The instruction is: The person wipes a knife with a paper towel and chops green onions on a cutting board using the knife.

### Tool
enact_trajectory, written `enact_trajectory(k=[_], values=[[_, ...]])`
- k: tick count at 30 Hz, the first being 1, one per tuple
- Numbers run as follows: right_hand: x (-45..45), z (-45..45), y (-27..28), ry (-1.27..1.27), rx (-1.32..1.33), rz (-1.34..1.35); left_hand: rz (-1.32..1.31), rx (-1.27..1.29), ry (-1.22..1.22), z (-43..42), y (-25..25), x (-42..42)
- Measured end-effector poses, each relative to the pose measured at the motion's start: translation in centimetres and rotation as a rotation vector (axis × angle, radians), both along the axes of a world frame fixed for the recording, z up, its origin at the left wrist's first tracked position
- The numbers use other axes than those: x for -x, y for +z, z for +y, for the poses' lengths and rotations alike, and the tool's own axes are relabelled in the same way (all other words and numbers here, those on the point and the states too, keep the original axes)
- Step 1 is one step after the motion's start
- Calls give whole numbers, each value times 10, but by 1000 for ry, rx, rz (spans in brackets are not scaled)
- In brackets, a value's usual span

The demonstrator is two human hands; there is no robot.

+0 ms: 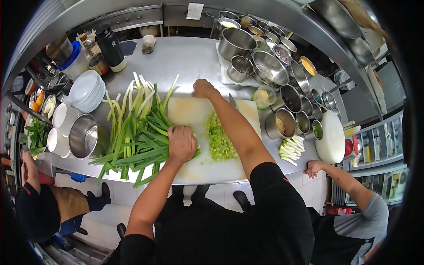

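Note:
My left hand (182, 143) is closed over the leafy ends of a big heap of green onions (132, 137), which spreads across the left part of the white cutting board (187, 172) and the table. Reaching past the board's far edge, my right hand (204, 88) is in a fist; whatever lies inside it, if anything, is hidden. Chopped light-green pieces (218, 141) form a pile on the board, partly behind my right forearm. Beyond that forearm shows part of a knife blade (232, 101).
Metal pots (237, 43) and several ingredient tins crowd the right side, near trimmed white stalks (291, 150). Stacked white plates (87, 90) and a steel pot (88, 137) stand left. One co-worker's hand (313, 168) rests at the right table edge; another person (37, 207) stands left.

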State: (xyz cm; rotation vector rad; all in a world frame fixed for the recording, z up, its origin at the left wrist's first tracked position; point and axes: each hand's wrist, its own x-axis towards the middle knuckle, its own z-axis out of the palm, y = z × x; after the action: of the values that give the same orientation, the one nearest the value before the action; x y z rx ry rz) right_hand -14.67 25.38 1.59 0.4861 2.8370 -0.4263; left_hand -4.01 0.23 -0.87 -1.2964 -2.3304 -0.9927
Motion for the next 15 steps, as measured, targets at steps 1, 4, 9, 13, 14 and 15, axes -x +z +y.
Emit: enact_trajectory(k=[1, 4, 9, 13, 14, 15], values=[[0, -1, 2, -16, -2, -9, -8, 18, -3, 0, -2, 0], [2, -2, 2, 22, -94, 10, -24, 29, -6, -1, 0, 2], [2, 3, -3, -15, -65, 76, -27, 12, -13, -1, 0, 1], [10, 26, -22, -36, -30, 162, -40, 7, -14, -2, 1, 1], [7, 35, -23, -36, -34, 161, -48, 5, -16, -1, 2, 1], [-5, 34, 0, -22, 79, 223, -53, -1, -17, -1, 1, 1]])
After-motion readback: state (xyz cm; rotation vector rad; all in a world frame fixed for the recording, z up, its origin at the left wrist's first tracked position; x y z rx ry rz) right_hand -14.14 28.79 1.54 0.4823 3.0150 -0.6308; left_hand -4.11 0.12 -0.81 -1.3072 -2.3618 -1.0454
